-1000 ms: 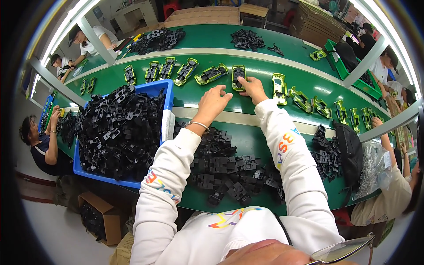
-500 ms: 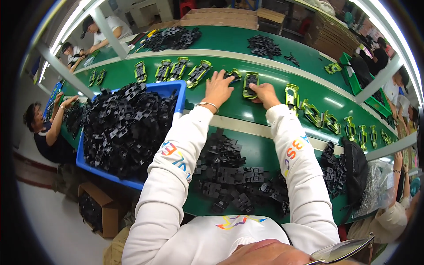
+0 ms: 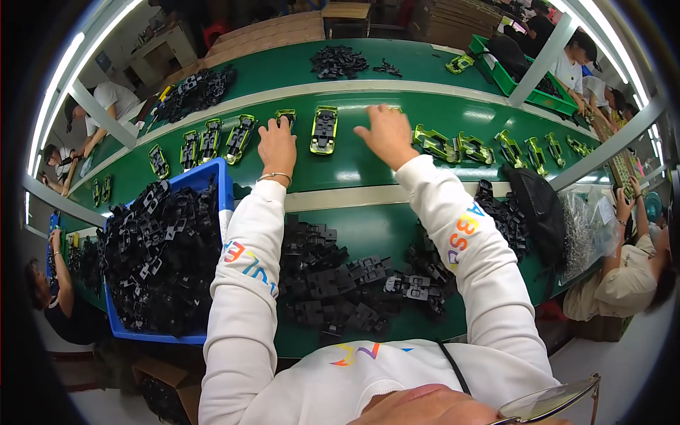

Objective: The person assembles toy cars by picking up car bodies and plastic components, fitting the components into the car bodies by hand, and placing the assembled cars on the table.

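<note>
My left hand (image 3: pixel 277 150) has its fingers bent over the near end of a lime-green toy car body (image 3: pixel 285 113) with a black inner part. To its right, untouched, lies another toy car body (image 3: pixel 324 130), a black piece fitted inside its green shell. My right hand (image 3: pixel 388 137) hovers farther right, thumb spread from the fingers. Beneath and behind it shows a sliver of a green car shell (image 3: pixel 394 109), mostly hidden by the hand. More black-filled car bodies (image 3: pixel 210 139) stand in a row at the left, and green shells (image 3: pixel 435 144) lie at the right.
A blue bin (image 3: pixel 225 185) heaped with black plastic parts (image 3: pixel 159 262) stands left. Loose black parts (image 3: pixel 333 280) lie between my forearms. A black bag (image 3: pixel 536 212) and a clear plastic bag (image 3: pixel 589 225) are at right. Beyond a pale rail (image 3: pixel 368 86) sits a green crate (image 3: pixel 489 60). Co-workers sit around.
My right hand has let go of the middle car body and moved right to the neighbouring shell. My left hand stays at its car body. The whole view has swung right.
</note>
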The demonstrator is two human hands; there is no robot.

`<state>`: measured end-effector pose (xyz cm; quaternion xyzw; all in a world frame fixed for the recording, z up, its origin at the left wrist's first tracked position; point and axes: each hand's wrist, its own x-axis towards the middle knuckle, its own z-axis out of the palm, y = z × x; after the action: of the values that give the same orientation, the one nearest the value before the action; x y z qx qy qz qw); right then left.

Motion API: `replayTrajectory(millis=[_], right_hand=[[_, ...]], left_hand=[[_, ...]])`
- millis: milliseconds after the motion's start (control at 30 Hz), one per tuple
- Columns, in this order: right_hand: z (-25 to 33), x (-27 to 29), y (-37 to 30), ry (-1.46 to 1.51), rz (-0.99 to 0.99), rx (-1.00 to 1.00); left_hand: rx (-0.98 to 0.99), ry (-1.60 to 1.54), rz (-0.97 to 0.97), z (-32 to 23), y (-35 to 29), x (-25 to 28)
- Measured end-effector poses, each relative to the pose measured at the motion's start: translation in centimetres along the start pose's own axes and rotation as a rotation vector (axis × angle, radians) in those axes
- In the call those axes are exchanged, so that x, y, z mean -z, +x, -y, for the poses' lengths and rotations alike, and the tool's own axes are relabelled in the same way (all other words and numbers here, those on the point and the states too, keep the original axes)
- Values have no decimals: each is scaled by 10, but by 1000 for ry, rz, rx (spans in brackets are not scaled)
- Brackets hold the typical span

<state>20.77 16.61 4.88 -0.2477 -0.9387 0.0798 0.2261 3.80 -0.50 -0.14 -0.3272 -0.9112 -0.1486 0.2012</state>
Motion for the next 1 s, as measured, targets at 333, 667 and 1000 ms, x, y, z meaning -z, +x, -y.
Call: replayTrajectory(millis=[333,667,1000], right_hand=[[-53,-9,-28,-295,23,-29],[43,68,-87,401,-86,409],[-44,139,-187,277,196,240]], left_hand=[[58,-374,141,-20,-51,80],[469,-1737,433,-83,-108,138],[644,-2045,365,-47,-150,158]])
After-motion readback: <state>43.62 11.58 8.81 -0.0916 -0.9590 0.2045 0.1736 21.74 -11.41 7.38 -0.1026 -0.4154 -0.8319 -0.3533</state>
